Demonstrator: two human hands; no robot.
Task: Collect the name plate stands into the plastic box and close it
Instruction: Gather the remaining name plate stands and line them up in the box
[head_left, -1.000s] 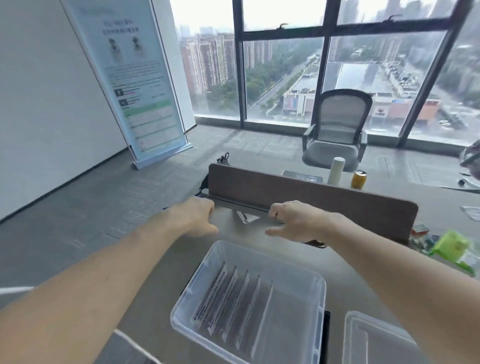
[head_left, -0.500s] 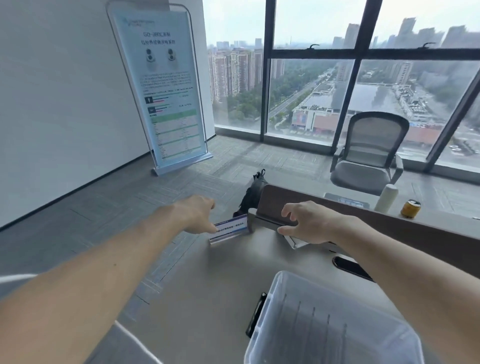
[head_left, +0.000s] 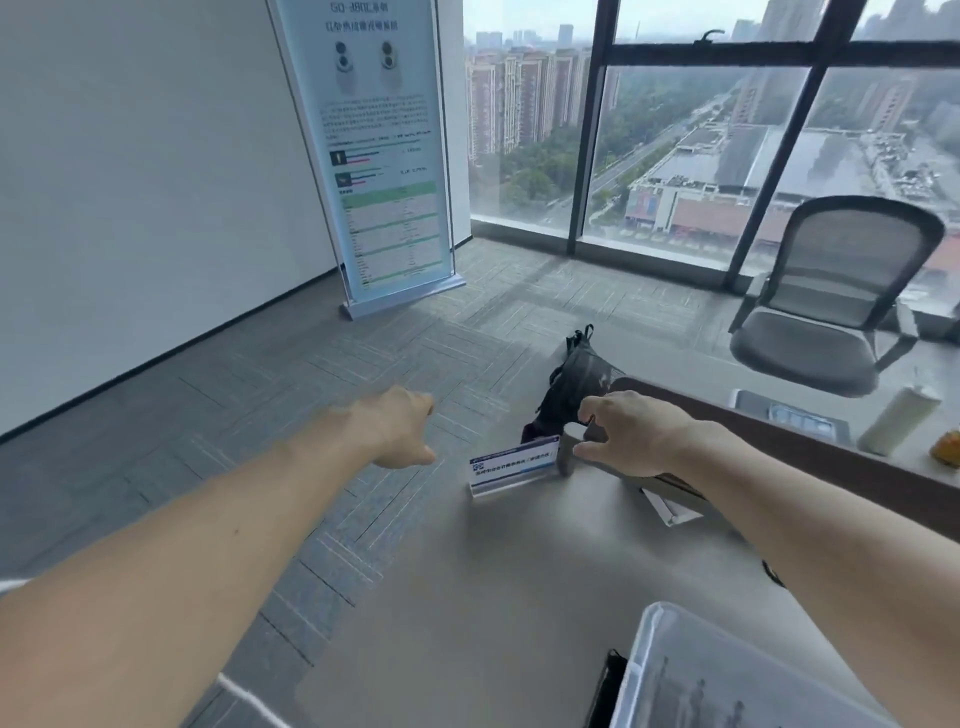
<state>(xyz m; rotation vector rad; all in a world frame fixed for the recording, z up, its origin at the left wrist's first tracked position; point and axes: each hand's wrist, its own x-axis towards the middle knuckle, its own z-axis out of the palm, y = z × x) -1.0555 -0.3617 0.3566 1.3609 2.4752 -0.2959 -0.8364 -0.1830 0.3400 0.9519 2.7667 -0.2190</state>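
Note:
A clear name plate stand (head_left: 511, 467) with a white and blue card stands upright at the desk's far left corner. My left hand (head_left: 400, 431) hovers just left of it, fingers loosely curled, holding nothing. My right hand (head_left: 634, 436) is just right of the stand, thumb and fingers apart around the grey end of the brown desk partition (head_left: 831, 462). A second stand (head_left: 670, 512) lies partly hidden under my right forearm. The clear plastic box (head_left: 644, 670) sits at the bottom right with several stands inside, cut off by the frame edge.
A black bag (head_left: 576, 384) lies on the floor beyond the desk corner. Behind the partition are a white bottle (head_left: 896, 418) and an office chair (head_left: 831, 296). A banner stand (head_left: 384, 156) is by the wall. The grey desk (head_left: 493, 597) ends at my left.
The view has swung left and closer to the desk corner. My left hand has come off the standing name plate and sits to its left. My right hand has moved toward the partition's end.

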